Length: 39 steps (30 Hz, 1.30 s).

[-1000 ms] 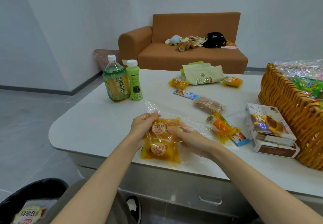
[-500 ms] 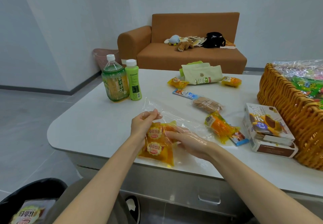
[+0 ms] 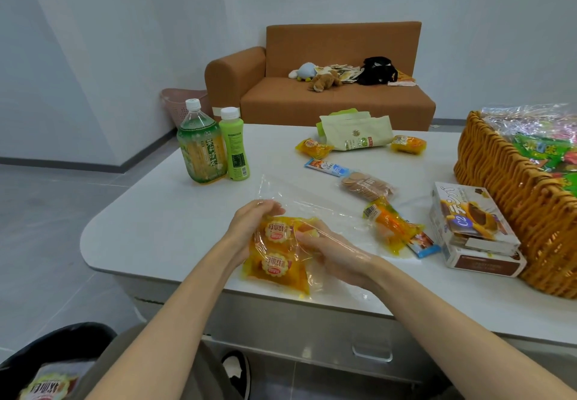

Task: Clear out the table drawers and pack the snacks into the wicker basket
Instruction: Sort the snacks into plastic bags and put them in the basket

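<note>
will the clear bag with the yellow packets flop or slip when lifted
Likely floppy: the clear bag is thin, wrinkled film. Probably slippery, since it shines. The yellow packets inside look soft, so they would likely sag together.

The left hand point(image 3: 249, 227) pinches the clear plastic bag point(image 3: 315, 206); the right hand point(image 3: 337, 256), inside it, grips yellow cake packets point(image 3: 276, 263) on the white table point(image 3: 156, 227).
</note>
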Each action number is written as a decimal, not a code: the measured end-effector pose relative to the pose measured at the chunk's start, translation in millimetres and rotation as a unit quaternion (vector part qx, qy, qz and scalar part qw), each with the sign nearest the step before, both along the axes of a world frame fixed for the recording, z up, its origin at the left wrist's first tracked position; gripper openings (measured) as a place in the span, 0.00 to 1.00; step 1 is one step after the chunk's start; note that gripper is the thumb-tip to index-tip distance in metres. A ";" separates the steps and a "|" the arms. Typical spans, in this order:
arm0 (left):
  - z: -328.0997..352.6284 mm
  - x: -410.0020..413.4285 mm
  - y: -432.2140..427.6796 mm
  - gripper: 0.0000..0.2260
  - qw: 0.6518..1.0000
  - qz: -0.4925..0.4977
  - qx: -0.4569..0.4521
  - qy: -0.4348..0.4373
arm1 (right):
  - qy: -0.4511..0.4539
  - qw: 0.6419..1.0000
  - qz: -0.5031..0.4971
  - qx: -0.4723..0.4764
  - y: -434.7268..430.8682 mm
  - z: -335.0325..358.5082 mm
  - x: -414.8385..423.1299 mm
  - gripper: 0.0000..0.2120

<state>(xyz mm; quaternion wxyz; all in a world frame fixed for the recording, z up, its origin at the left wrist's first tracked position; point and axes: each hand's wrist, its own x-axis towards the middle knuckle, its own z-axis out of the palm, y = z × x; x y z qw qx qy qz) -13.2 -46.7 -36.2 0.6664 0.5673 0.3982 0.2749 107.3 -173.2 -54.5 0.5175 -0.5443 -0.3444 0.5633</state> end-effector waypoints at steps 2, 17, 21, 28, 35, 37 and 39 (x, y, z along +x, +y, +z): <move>-0.7 -2.3 0.3 0.08 0.999 -0.008 0.034 -0.009 | -0.021 1.000 0.001 -0.004 1.6 -1.7 0.7 0.18; 1.4 2.6 -2.1 0.08 0.988 0.072 0.137 -0.011 | -0.212 0.975 0.009 -0.060 -14.7 25.4 16.4 0.14; 6.4 -4.6 6.8 0.08 0.993 0.075 0.093 0.004 | -0.418 0.902 -0.096 -0.037 -33.7 36.3 50.7 0.13; 7.3 -15.6 15.0 0.10 0.995 0.086 0.033 0.049 | -0.739 0.645 -0.123 -0.150 -55.2 22.5 80.8 0.20; 9.9 -22.3 13.5 0.13 0.995 0.068 0.022 0.073 | -0.786 0.587 -0.098 -0.167 -49.0 2.9 76.4 0.24; 10.5 -23.5 13.9 0.14 0.994 0.063 0.022 0.083 | -0.680 0.701 -0.173 -0.123 -46.9 9.5 79.7 0.18; 11.2 -24.5 15.0 0.14 0.994 0.058 0.014 0.087 | -0.473 0.837 -0.267 -0.070 -44.8 19.7 82.7 0.14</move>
